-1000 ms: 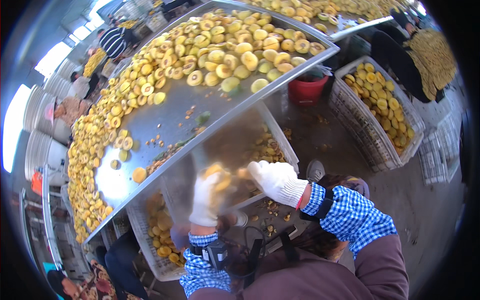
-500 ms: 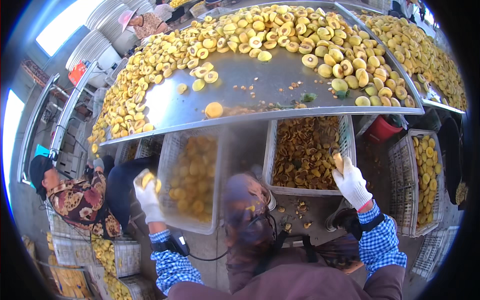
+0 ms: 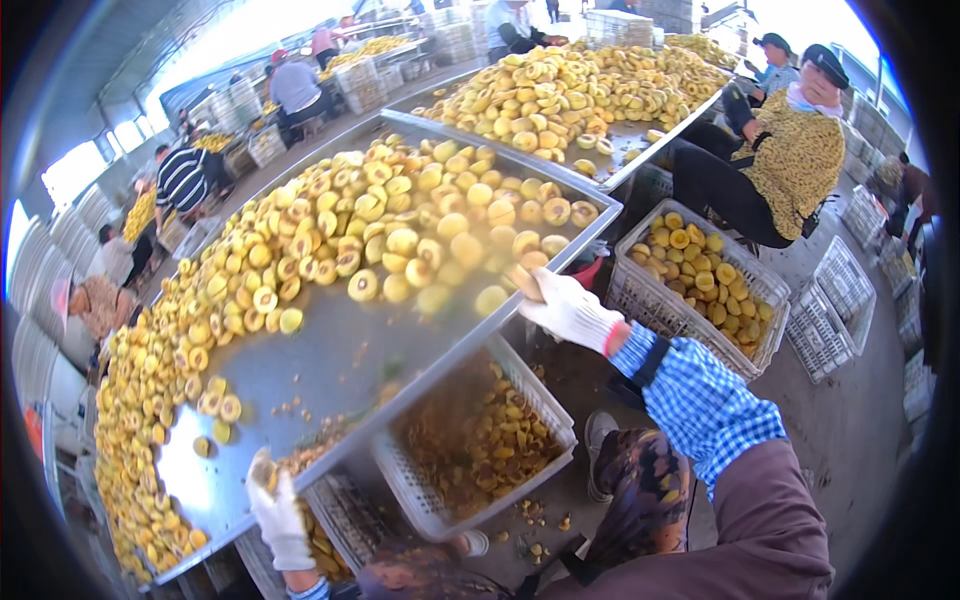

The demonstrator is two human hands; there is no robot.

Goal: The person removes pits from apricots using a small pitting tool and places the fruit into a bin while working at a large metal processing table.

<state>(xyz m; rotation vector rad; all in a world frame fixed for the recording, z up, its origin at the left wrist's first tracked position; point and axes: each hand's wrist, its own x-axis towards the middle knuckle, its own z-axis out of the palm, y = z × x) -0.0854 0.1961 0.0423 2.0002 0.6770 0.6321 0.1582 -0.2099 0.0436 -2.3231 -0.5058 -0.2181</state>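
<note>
My right hand wears a white glove and is closed round a short tan handle, apparently wooden. Whatever it ends in is hidden. It is beside the right corner of a metal sorting table, close to halved yellow peaches. In my left hand, also gloved, is a pale yellow peach half, partly hidden by the fingers. That hand is closed near the table's front edge. Below the table, a white crate contains brownish peach scraps.
To the right, another crate contains yellow peach halves. A person in a yellow patterned top sits beyond it. A second metal table bears more peaches. Stacked crates stand at far right, and people sit working in the background.
The view has swung to the right, bringing the second table and the seated person into sight. My right hand has moved up from the scrap crate to the table corner.
</note>
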